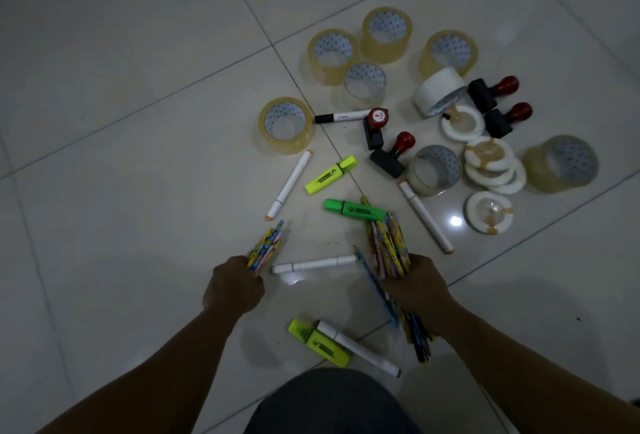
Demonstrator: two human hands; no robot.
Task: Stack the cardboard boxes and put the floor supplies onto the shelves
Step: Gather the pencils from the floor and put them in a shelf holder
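My left hand (235,286) is closed around a small bundle of patterned pencils (266,247) that points away from me. A bigger bundle of pencils (389,244) sits in my right hand (417,289), with their ends sticking out both above and below the fist. One blue pencil (372,281) hangs loose at the left of that bundle. Between my hands a white marker (313,263) lies on the tiled floor (138,173). No cardboard boxes or shelves are in view.
Ahead on the floor lie a green highlighter (355,210), a yellow highlighter (330,175), white markers (289,184), several clear tape rolls (285,125), a white tape roll (438,90), stamps (375,128) and white rings (490,159). Another yellow highlighter (320,343) and marker (358,348) lie near my knee (332,402).
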